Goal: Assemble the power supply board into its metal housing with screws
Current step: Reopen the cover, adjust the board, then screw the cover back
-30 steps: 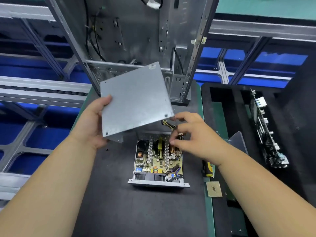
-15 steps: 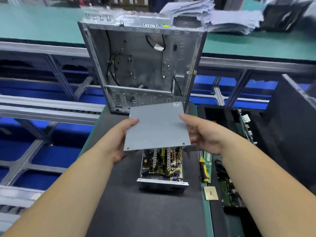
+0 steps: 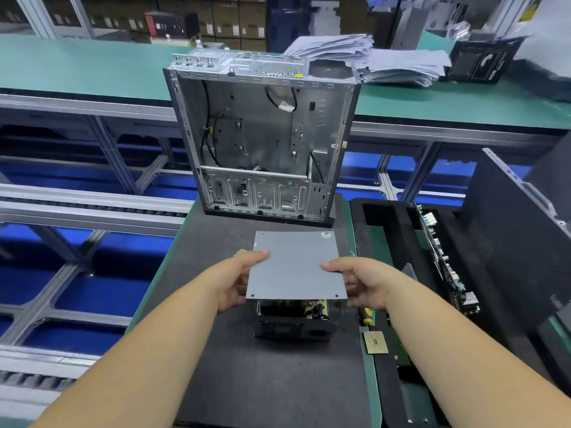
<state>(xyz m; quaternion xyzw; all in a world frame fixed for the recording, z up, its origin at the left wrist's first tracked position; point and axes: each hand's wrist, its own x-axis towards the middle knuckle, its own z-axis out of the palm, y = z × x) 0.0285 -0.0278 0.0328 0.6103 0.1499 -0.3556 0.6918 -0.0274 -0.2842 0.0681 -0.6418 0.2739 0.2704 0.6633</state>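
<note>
A flat grey metal cover plate (image 3: 296, 266) lies level over the power supply housing (image 3: 293, 326), a black perforated metal box on the dark mat. My left hand (image 3: 238, 281) grips the plate's left edge, thumb on top. My right hand (image 3: 360, 281) grips its right edge the same way. Only a thin strip of the power supply board (image 3: 315, 308), with yellow parts, shows under the plate's near edge. No screws are visible.
An open computer case (image 3: 262, 143) stands upright behind the mat (image 3: 262, 381). A yellow-handled screwdriver (image 3: 367, 316) and a small gold chip (image 3: 375, 342) lie to the right. A black foam tray (image 3: 386, 230) holds a circuit board (image 3: 445, 261). Paper stacks (image 3: 370, 57) sit on the far bench.
The cover plate came down from a raised tilt to lie flat over the housing. My right hand left the board's wires and took the plate's right edge. The view tilted up.
</note>
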